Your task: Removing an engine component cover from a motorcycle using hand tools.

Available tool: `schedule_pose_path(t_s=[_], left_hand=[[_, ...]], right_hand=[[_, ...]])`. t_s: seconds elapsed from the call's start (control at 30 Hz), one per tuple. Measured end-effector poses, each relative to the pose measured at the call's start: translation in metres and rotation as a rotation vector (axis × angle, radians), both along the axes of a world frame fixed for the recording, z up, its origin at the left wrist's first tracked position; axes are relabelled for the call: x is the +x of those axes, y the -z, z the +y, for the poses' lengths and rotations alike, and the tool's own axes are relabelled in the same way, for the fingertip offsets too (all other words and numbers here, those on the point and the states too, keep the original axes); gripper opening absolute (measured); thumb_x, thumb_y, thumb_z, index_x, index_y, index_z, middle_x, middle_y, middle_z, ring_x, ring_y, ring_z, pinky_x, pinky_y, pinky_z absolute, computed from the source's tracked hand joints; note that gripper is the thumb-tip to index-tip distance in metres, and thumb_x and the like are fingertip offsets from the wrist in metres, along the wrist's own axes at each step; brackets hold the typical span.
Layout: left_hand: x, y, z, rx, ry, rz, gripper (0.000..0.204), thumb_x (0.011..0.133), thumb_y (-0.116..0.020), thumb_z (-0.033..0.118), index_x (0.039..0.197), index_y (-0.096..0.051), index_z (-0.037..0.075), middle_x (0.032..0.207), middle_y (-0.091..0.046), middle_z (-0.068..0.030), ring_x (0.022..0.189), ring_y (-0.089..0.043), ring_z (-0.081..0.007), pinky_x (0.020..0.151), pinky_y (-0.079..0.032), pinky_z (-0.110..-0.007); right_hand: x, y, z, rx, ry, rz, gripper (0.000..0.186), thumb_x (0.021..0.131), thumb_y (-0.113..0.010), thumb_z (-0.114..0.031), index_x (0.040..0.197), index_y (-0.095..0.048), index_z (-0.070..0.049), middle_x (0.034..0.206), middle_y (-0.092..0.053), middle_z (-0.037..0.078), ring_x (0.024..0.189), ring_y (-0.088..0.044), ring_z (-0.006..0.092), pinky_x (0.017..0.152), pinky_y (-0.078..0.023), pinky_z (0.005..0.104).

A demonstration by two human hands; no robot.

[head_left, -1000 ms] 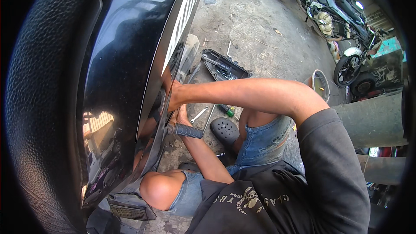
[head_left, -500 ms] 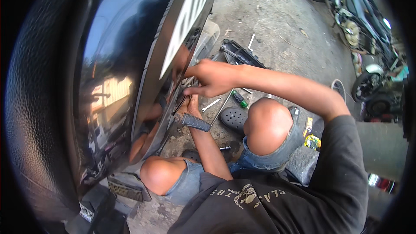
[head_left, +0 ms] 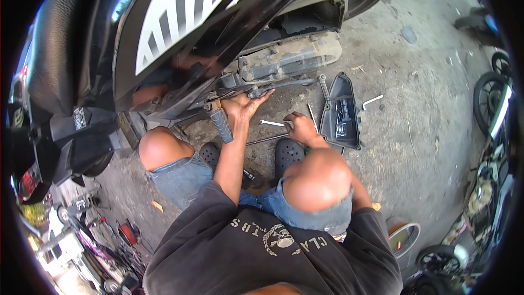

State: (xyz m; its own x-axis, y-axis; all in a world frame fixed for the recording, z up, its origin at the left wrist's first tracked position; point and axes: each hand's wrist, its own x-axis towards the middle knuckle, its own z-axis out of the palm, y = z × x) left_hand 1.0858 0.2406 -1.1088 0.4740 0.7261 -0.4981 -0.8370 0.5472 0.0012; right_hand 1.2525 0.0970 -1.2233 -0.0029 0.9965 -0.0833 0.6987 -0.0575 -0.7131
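My left hand (head_left: 243, 107) is turned palm up beneath the black underside of the scooter (head_left: 218, 60). Its visible fingers are stretched out, and some are partly hidden by a dark lever-like part. A grey ribbed rubber footpeg (head_left: 220, 124) sticks out just beside that wrist. Low by the ground, my right hand (head_left: 301, 129) has its fingers closed on one end of a silver wrench (head_left: 272, 123). The open jaw of the wrench points left, toward the left hand.
A black tray-like cover (head_left: 343, 112) holding loose bolts lies right of my right hand, with a ratchet (head_left: 323, 84) by it. A white hex key (head_left: 373, 101) lies farther right. A long metal rod (head_left: 267, 139) lies before my shoes. Other motorcycles (head_left: 486, 196) stand at right.
My right hand has left the scooter's side and come down to the wrench on the ground. The left hand stays under the scooter, now palm up. The view has swung round.
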Motion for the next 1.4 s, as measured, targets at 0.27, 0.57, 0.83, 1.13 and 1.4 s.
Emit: schedule_pose_path(t_s=[0.27, 0.57, 0.83, 1.13, 1.4], left_hand=[[0.015, -0.008, -0.015, -0.069, -0.093, 0.189, 0.101, 0.08, -0.02, 0.082, 0.15, -0.015, 0.009, 0.153, -0.012, -0.0249, 0.138, -0.009, -0.0535, 0.105, -0.016, -0.072], [0.012, 0.005, -0.019, -0.021, -0.093, 0.167, 0.111, 0.073, -0.014, 0.089, 0.151, -0.014, 0.01, 0.154, -0.011, -0.0238, 0.136, -0.014, -0.0543, 0.106, -0.016, -0.069], [0.016, -0.002, -0.022, -0.057, -0.094, 0.089, 0.111, 0.073, -0.019, 0.089, 0.151, -0.002, 0.013, 0.155, -0.002, -0.0237, 0.138, -0.007, -0.0533, 0.105, -0.014, -0.072], [-0.008, 0.029, -0.008, 0.159, -0.257, 0.231, 0.087, 0.082, -0.024, 0.076, 0.145, -0.036, 0.016, 0.151, -0.029, -0.0157, 0.139, -0.02, -0.045, 0.102, -0.014, -0.077], [0.022, -0.006, 0.005, -0.017, -0.348, 0.29, 0.08, 0.084, -0.024, 0.072, 0.126, -0.057, 0.013, 0.138, -0.048, -0.017, 0.127, -0.041, -0.0468, 0.092, -0.019, -0.083]], right_hand=[[0.009, 0.065, -0.016, -0.256, -0.197, -0.279, 0.017, 0.073, -0.06, -0.012, 0.087, -0.068, -0.006, 0.096, -0.065, 0.017, 0.092, -0.065, 0.0343, 0.078, -0.055, 0.0441], [-0.007, 0.041, -0.019, -0.242, -0.058, -0.128, 0.021, 0.076, -0.065, -0.017, 0.093, -0.066, -0.005, 0.093, -0.064, 0.018, 0.093, -0.063, 0.0379, 0.078, -0.052, 0.0458], [0.004, 0.066, 0.002, -0.273, -0.261, -0.287, 0.026, 0.071, -0.07, -0.018, 0.091, -0.066, -0.003, 0.101, -0.063, 0.019, 0.098, -0.061, 0.0367, 0.083, -0.052, 0.0437], [-0.004, 0.036, -0.006, -0.066, -0.116, 0.161, 0.032, 0.076, -0.07, -0.016, 0.103, -0.063, 0.0, 0.086, -0.067, 0.019, 0.085, -0.064, 0.0342, 0.078, -0.052, 0.0416], [0.002, -0.028, -0.003, 0.048, 0.351, 0.851, 0.02, 0.101, -0.046, -0.019, 0.104, -0.052, -0.001, 0.092, -0.066, 0.009, 0.068, -0.054, 0.0133, 0.064, -0.047, 0.0305]])
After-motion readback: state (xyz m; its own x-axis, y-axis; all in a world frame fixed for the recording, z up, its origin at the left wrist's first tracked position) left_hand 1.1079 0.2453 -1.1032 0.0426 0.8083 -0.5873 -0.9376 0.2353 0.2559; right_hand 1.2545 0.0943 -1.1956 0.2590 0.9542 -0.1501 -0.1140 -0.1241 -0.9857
